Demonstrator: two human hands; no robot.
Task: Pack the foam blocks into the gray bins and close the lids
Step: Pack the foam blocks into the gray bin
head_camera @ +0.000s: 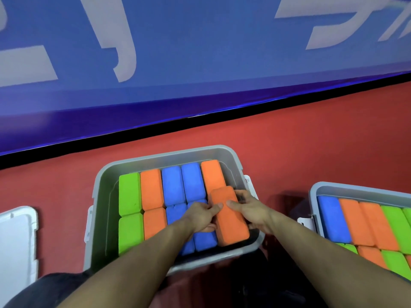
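Observation:
A gray bin point(104, 181) sits on the red floor in front of me, lid off, filled with rows of green, orange and blue foam blocks. Both hands hold one orange foam block point(231, 221) tilted over the bin's near right corner. My left hand point(201, 215) grips its left side and my right hand point(249, 210) its right side. A second gray bin point(315, 190) at the right edge holds blue, orange and green blocks, also without a lid.
A white lid point(15, 238) lies flat on the red floor at the far left. A blue wall panel with a black base strip point(200, 121) runs behind the bins. My dark-clothed knees fill the bottom of the view.

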